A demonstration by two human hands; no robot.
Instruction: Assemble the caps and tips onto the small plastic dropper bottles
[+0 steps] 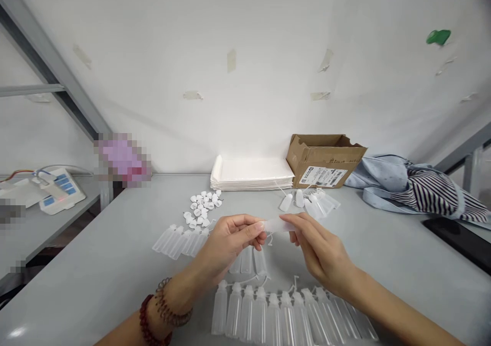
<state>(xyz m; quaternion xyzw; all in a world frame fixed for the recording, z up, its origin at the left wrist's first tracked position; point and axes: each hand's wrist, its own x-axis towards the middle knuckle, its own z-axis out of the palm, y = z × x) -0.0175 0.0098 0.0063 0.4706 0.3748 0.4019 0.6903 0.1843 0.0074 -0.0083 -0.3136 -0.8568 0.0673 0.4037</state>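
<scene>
Between my two hands is a small translucent plastic bottle (pixel 276 225), held level above the table. My left hand (pixel 238 233) pinches its left end between thumb and fingers. The fingers of my right hand (pixel 320 243) close over its right end, partly hiding it. A thin plastic strand shows just below the bottle. Under my hands lies a long row of similar clear bottles (pixel 261 312) with thin strands at their necks. A few more lie just behind that row. To the left is another group of bottles (pixel 178 241), with a pile of small white caps (pixel 201 208) behind it.
Several capped bottles (pixel 316 203) lie before an open cardboard box (pixel 326 156). White padded envelopes (pixel 251 174) are stacked beside the box. On the right are a blue cloth bag (pixel 387 179) and a black phone (pixel 460 241). A wall rises behind the grey table (pixel 126 243).
</scene>
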